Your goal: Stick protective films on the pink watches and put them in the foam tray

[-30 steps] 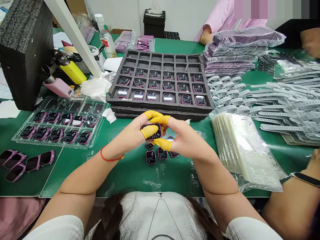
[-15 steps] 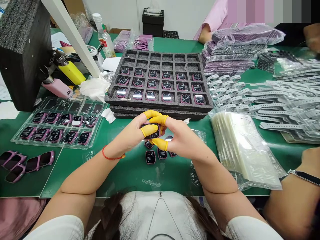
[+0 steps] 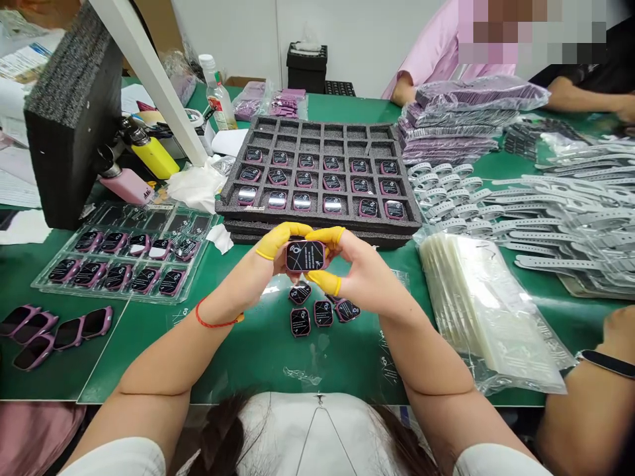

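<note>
Between my hands, a smartwatch (image 3: 306, 256) with a purple case and a black face faces up toward me. My right hand (image 3: 350, 264), in yellow finger cots, grips its right end with thumb below and fingers above. My left hand (image 3: 265, 258) is curled at the left end, its cot-covered fingers along the top edge and partly hidden behind the watch. Beneath my hands, several more smartwatches (image 3: 323, 313) lie loose on the green table (image 3: 238, 360). Just beyond stands a black foam tray (image 3: 317, 216), with watches in its three nearer rows.
To the left is a clear plastic tray (image 3: 112, 291) of watches, with loose purple watches (image 3: 69, 334) beside it. Grey straps (image 3: 560, 231) and a stack of clear film sleeves (image 3: 476, 304) lie to the right. Another person's arm (image 3: 595, 396) rests at the right edge.
My left thumb has come off the watch face, which now shows fully. The left hand has shifted slightly left. The view has tilted a little upward.
</note>
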`<state>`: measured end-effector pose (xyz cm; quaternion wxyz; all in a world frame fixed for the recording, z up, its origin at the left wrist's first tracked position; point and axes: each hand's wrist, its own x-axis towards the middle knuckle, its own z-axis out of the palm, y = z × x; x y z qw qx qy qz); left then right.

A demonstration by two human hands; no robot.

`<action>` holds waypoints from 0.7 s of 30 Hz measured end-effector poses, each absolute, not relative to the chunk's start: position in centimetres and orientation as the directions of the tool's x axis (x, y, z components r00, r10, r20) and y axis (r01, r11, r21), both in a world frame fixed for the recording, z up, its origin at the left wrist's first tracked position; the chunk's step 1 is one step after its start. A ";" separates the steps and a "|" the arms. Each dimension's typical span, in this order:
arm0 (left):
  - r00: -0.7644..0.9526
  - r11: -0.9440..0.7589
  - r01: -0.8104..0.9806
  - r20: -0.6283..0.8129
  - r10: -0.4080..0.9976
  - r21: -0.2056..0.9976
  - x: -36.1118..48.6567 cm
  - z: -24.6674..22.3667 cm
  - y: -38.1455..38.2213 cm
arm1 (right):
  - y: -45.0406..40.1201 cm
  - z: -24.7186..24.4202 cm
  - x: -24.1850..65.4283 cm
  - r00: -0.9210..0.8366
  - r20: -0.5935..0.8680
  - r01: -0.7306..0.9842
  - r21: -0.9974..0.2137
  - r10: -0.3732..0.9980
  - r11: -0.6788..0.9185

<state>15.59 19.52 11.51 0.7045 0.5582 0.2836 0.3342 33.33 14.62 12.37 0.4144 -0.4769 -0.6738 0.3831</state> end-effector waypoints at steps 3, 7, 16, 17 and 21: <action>0.598 0.174 -0.158 -0.046 0.800 0.972 15.6 11.4 19.2 | 14.7 12.3 33.5 -0.123 0.199 0.317 -0.920 0.972 0.229; 0.574 0.125 -0.124 -0.031 0.818 0.984 15.6 11.3 19.0 | 14.7 12.4 33.5 -0.117 0.174 0.281 -0.939 0.978 0.200; 0.518 0.100 -0.161 -0.002 0.855 0.982 15.8 11.1 19.3 | 15.3 11.9 33.1 -0.134 0.177 0.169 -0.965 0.975 0.198; 0.506 0.101 -0.159 -0.007 0.862 0.982 15.9 11.1 19.4 | 15.4 11.8 33.1 -0.120 0.185 0.172 -0.964 0.975 0.204; 0.479 0.107 -0.155 -0.020 0.878 0.982 16.3 10.7 19.7 | 15.6 11.4 33.0 -0.054 0.223 0.237 -0.944 0.973 0.229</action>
